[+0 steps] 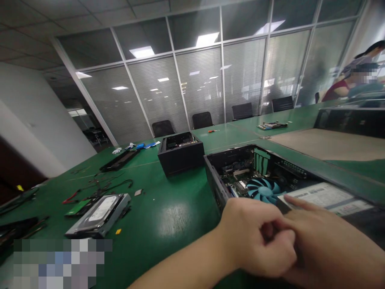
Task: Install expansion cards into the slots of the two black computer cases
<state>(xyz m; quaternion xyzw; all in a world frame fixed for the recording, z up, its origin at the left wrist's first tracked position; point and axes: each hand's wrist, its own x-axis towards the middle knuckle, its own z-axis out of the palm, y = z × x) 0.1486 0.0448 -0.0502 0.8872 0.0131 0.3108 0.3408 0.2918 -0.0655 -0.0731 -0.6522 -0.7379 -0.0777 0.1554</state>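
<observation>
The person's two hands meet at the near side of the open computer case (pixel 214 178), the task's thing, which lies on the green table (pixel 168 224) with its open face up, presumably so its insides can be reached from above. The left hand (pixel 260 237) is curled, thumb drawn in toward the forefinger, against or just in front of the right hand; whether it pinches anything cannot be told. The right hand (pixel 325 237) has one finger stretched across the case's pale labelled unit (pixel 326 196), perhaps to steady it; its other fingers are hidden.

Inside the case, a blue fan (pixel 266 190) sits beside that unit. To the left of the case and beyond it stands a smaller black case (pixel 181 158), also open at the top. Well to the case's left lie a hard drive (pixel 102 210) and loose cables (pixel 99 184), probably set aside within reach.

The labelled unit bears dark print and a reddish mark, and the hard drive a white label; all the writing is too blurred to read, and no brand can be made out.
</observation>
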